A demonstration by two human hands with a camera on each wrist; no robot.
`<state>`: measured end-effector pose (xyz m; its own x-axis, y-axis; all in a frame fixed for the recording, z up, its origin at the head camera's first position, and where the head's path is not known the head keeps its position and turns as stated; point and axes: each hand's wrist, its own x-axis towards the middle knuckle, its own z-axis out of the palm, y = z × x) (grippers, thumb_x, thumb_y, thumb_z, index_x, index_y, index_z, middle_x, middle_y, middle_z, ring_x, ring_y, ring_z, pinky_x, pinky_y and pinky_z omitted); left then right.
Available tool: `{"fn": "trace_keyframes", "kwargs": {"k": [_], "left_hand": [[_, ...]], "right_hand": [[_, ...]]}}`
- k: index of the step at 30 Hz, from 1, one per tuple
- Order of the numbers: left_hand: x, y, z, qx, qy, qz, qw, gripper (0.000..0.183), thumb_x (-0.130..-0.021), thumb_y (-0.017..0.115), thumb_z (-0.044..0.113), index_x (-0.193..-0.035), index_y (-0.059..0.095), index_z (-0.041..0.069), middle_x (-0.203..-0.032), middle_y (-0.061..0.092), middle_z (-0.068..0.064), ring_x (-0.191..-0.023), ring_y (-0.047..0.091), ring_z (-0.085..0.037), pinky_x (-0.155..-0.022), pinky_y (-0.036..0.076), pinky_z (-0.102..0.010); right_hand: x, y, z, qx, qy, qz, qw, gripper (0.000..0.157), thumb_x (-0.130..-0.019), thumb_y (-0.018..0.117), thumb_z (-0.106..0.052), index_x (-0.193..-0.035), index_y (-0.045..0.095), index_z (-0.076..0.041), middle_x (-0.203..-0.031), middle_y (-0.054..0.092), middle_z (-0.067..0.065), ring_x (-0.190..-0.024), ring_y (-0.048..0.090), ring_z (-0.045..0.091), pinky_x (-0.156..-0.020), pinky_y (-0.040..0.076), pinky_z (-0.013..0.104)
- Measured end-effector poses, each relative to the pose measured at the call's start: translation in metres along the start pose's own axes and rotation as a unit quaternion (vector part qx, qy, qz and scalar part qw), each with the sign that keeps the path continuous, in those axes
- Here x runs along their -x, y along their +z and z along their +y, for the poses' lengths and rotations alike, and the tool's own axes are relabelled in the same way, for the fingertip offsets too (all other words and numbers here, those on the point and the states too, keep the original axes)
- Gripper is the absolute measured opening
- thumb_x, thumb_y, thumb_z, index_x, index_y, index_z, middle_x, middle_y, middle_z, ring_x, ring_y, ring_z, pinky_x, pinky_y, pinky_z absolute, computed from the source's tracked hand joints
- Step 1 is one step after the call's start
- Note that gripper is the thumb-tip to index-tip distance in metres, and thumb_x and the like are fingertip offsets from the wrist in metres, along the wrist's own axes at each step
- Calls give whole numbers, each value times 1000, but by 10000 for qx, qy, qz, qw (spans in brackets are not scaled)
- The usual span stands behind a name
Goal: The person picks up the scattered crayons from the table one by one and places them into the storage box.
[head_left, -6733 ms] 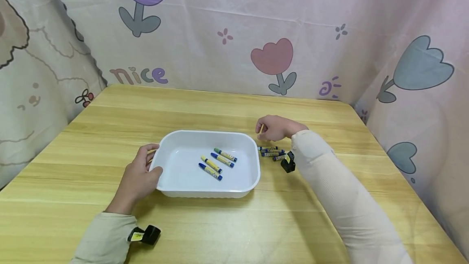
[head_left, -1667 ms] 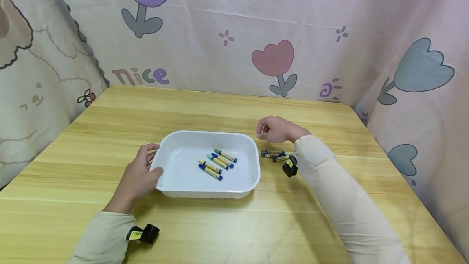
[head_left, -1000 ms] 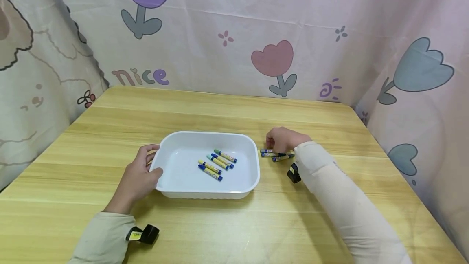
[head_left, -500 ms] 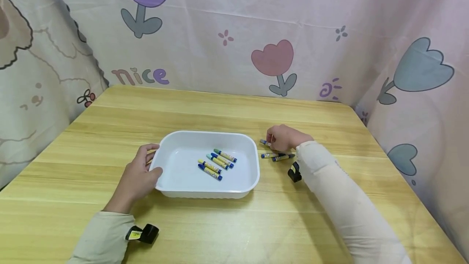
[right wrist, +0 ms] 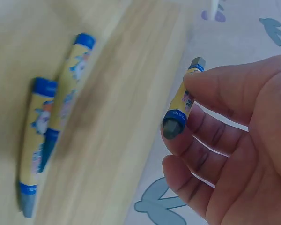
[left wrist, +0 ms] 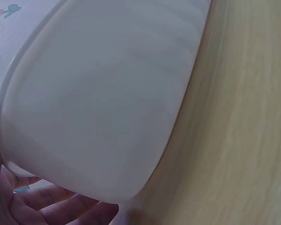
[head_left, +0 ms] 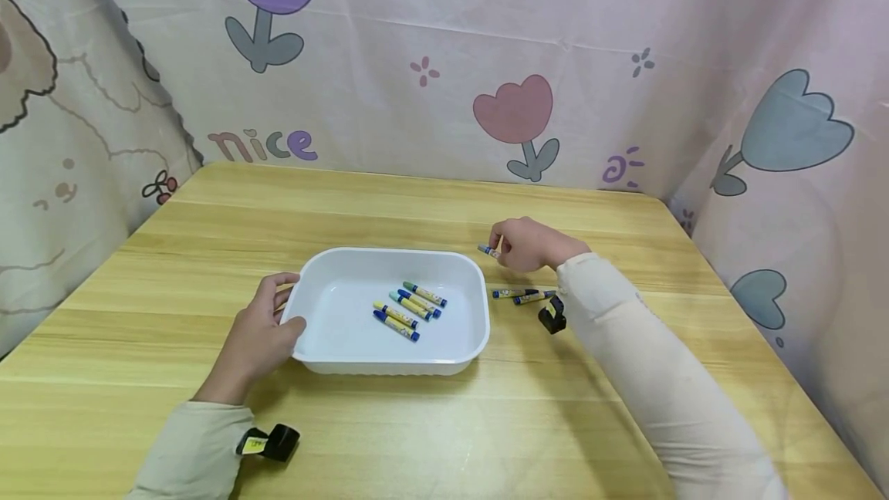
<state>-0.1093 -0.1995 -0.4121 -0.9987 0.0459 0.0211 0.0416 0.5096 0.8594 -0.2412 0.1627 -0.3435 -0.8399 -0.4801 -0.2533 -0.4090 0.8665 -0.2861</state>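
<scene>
My right hand [head_left: 529, 244] pinches a grey crayon [right wrist: 181, 101] with a yellow-and-blue wrapper between thumb and fingertips, raised just beyond the right end of a white plastic tub [head_left: 326, 346]. At the tub's left end my left hand [head_left: 260, 330] grips the rim, thumb on top and fingers against the outer wall. Several crayons [head_left: 396, 325] with green, teal, yellow and blue tips lie inside the tub. Below my right hand, two more crayons, one with a dark tip [head_left: 510, 293] and one beside it [head_left: 531, 298], rest on the table.
The wooden table [head_left: 417, 438] reaches back to a patterned curtain [head_left: 403, 122], which also hangs along both sides. A small black camera [head_left: 281, 444] is strapped to the left wrist, another camera [head_left: 552, 315] to the right.
Over these frames a teal-tipped crayon has joined those in the tub. My right hand has dipped to the loose crayons, taken the grey one and lifted it away. My left hand stays put.
</scene>
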Motion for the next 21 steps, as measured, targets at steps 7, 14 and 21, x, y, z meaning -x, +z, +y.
{"fn": "trace_keyframes", "kwargs": {"k": [7,14,21], "left_hand": [[-1,0,0,-42,7,11,10000,60,-90,48,1,-145,24,-2,-143,40,-32,-122,49,-46,-85,53,-51],[-1,0,0,-73,-10,27,10000,60,-90,48,2,-145,24,-1,-143,40,-31,-123,49,-46,-85,53,-51],[0,0,0,-47,-83,-5,10000,61,-90,49,2,-146,24,-1,-144,39,-31,-124,48,-47,-85,53,-51]], "right_hand": [[0,-12,-13,-80,-285,250,9992,23,-91,57,-10,-112,61,-2,-80,61,3,-71,54,16,-70,46,33],[1,-22,-27,-284,-404,361,9981,23,-91,58,-11,-112,61,-3,-87,62,5,-74,56,18,-71,48,34],[-1,-25,-36,-305,-537,361,9974,23,-92,57,-12,-112,62,-5,-86,62,5,-72,56,17,-71,49,33]]}}
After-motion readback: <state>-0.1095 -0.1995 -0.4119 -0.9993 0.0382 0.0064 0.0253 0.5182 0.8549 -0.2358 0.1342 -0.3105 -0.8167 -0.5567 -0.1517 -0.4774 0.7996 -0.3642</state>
